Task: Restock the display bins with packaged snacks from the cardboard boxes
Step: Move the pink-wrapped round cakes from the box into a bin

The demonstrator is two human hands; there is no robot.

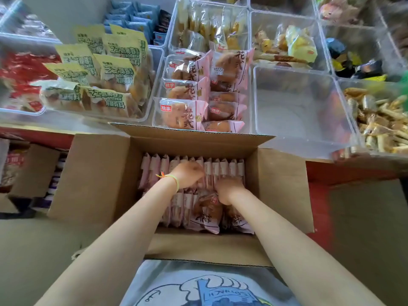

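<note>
Both hands are down in the open brown cardboard box (pixel 99 173), the left hand (pixel 189 174) and right hand (pixel 227 191) curled among upright pink-wrapped bread packets (pixel 212 168), seemingly gathering a bunch, which next must lift clear to the half-filled clear plastic bin (pixel 159 91) just beyond.

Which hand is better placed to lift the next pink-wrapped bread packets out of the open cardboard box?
Probably left: the left hand is curled into the upright pink-wrapped bread packets; the right hand sits nearer, over tipped ones.
</note>
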